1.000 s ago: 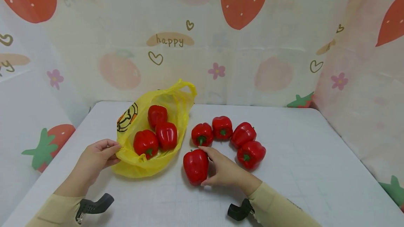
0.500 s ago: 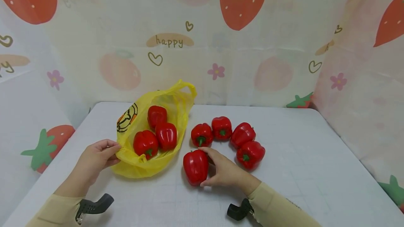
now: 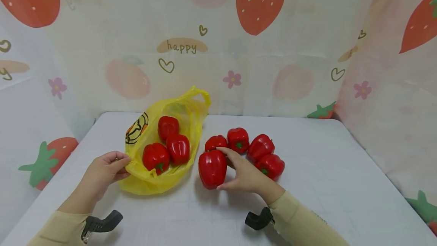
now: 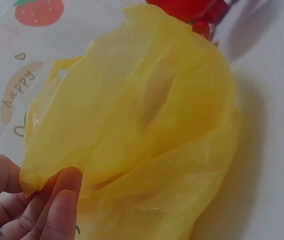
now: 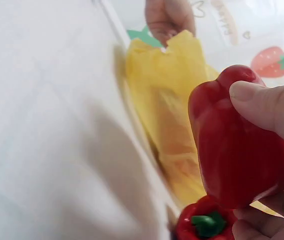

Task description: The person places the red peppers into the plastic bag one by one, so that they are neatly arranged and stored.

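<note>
My right hand (image 3: 246,174) grips a red bell pepper (image 3: 212,169) between thumb and fingers, raised above the table. In the right wrist view the thumb presses near one end of that bell pepper (image 5: 239,140). My left hand (image 3: 106,170) pinches the near left edge of a yellow plastic bag (image 3: 150,185), which lies with its mouth spread wide. Three red bell peppers (image 3: 178,149) rest inside the bag. The left wrist view shows the bag's thin yellow film (image 4: 147,115) gathered between thumb and fingertips of the left hand (image 4: 36,210).
Several more red bell peppers (image 3: 261,147) sit in a curved row behind the right hand, one partly hidden by the held pepper. The white table (image 3: 324,177) meets a strawberry-printed curtain (image 3: 290,48) at the back and sides. A dark wrist mount (image 3: 104,221) projects from each sleeve.
My right hand has lifted the bell pepper off the table, and its shadow now falls below it. The left hand keeps its hold on the bag. The head view has tilted slightly.
</note>
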Motion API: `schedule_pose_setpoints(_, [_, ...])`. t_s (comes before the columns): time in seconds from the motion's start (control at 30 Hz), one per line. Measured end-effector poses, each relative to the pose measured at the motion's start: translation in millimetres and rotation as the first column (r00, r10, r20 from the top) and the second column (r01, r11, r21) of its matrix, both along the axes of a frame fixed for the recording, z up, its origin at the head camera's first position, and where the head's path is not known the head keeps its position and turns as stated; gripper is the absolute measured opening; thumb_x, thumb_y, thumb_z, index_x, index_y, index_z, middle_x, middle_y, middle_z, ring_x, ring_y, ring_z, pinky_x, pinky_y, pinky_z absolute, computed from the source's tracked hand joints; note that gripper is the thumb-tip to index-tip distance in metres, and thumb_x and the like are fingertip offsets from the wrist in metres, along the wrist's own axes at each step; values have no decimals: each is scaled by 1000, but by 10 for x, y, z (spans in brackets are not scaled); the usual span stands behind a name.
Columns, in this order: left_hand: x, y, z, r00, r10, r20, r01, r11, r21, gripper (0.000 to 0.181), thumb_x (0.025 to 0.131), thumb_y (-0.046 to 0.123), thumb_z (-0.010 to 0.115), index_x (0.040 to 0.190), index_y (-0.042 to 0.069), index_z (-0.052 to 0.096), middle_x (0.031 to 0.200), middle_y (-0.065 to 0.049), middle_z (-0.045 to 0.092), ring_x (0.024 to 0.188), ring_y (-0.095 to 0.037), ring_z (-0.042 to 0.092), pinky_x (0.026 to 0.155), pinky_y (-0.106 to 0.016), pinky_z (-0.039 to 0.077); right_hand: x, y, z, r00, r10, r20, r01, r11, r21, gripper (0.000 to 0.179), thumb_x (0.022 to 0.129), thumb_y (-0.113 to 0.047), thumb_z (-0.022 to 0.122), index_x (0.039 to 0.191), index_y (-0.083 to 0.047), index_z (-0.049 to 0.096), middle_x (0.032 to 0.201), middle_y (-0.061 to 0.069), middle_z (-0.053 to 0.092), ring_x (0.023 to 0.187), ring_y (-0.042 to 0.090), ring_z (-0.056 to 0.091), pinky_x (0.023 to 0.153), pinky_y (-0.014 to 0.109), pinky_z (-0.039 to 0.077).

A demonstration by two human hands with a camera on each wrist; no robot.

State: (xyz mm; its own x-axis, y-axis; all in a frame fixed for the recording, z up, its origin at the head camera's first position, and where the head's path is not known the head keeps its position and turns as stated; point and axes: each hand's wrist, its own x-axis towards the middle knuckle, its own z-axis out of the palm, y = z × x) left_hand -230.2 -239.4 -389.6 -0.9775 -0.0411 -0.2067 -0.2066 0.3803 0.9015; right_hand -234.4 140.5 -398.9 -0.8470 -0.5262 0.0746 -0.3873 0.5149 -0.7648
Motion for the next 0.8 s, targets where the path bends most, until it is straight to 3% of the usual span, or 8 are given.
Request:
schedule_pose_setpoints(0.27, [7, -3, -4, 1000, 2, 10, -2, 1000, -2, 44, 90, 37, 55, 115, 0, 52, 102, -10, 59, 81, -13, 62, 73, -21, 53, -144, -15, 180, 999, -31, -34, 32, 999, 12, 97, 62, -30, 84, 140, -25, 26, 133, -9, 40, 122, 13, 42, 89, 37, 48])
schedule_pose_setpoints(0.47, [2, -1, 9, 1000, -1, 1, 1, 1000, -12, 44, 90, 38, 54, 114, 1, 52, 103, -11, 58, 80, -13, 61, 73, -22, 53, -335, -94, 285, 995, -94, 16, 94, 995, 33, 100, 59, -27, 86, 139, -30, 27, 129, -9, 42, 118, 14, 42, 83, 38, 52])
schedule_pose_setpoints(0.8, [8, 4, -12, 1000, 8, -17, -8, 1000, -8, 44, 90, 38, 54, 114, 0, 52, 102, -11, 58, 79, -12, 62, 72, -21, 53, -603, -287, 401, 991, -126, -45, 131, 984, 118, 98, 64, -35, 82, 141, -27, 24, 131, -6, 40, 117, 15, 41, 80, 38, 53])
